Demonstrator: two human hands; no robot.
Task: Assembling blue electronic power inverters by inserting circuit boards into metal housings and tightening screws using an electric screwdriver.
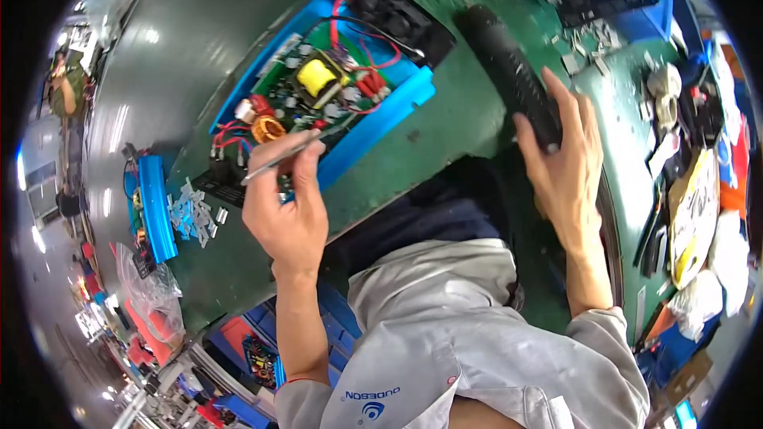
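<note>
Basically, head view: my left hand pinched thin metal tweezers over the open blue-cased circuit board on the green bench; right hand gripped a black power screwdriver. Seemingly mid-assembly; next needed steady tip placement.

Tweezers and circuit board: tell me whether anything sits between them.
Nothing visible does. The left hand holds the tweezers with their tips at the near edge of the circuit board, beside the copper coil. The right hand grips a black tool, well clear.
</note>
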